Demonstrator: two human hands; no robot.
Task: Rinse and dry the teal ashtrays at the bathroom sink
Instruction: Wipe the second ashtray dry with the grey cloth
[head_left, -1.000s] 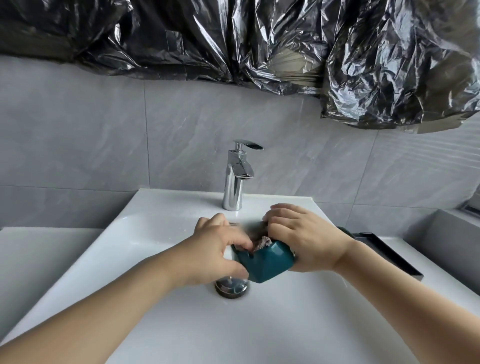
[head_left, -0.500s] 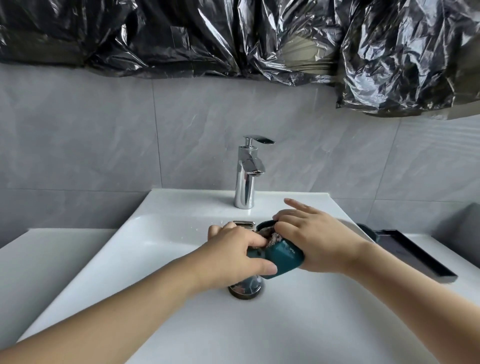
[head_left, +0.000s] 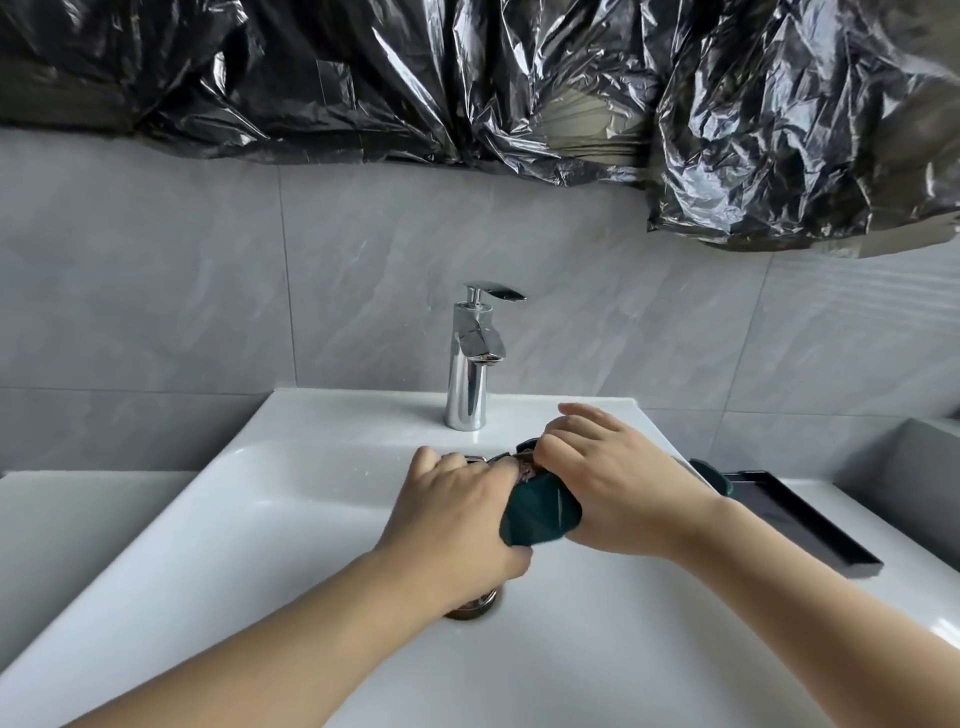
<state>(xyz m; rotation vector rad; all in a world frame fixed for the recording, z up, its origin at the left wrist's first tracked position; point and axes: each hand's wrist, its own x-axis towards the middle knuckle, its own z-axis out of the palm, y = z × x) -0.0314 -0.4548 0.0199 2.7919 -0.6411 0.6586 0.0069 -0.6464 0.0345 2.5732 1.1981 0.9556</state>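
The black plastic sheeting (head_left: 467, 93) hung across the wall above both hands. The white sink (head_left: 218, 519) lay under them, its drain (head_left: 475, 605) half hidden directly beneath the left hand (head_left: 457, 514). The chrome faucet (head_left: 470, 364) stood behind the hands, and no water was visible at its spout. A black tray (head_left: 800, 525) sat on the counter just right of the right wrist, with a second teal piece (head_left: 714, 475) at its near end, probably another ashtray.

The left hand gripped the teal ashtray (head_left: 540, 514) from its left side, thumb under it and fingers curled over the top. The right hand (head_left: 618, 488) held the right side, fingers bent down into the bowl and pressing a brownish-grey cloth (head_left: 524, 470) there. The ashtray was held between the two hands, above the basin and clear of it.

Change noted: over the last second the ashtray tipped from nearly level to steeply tilted, its underside now facing the camera, and the right fingers went deeper into the bowl. Judged to be the drying wipe of the inside, turned to reach a new part. At least one piece is probably still to be done.
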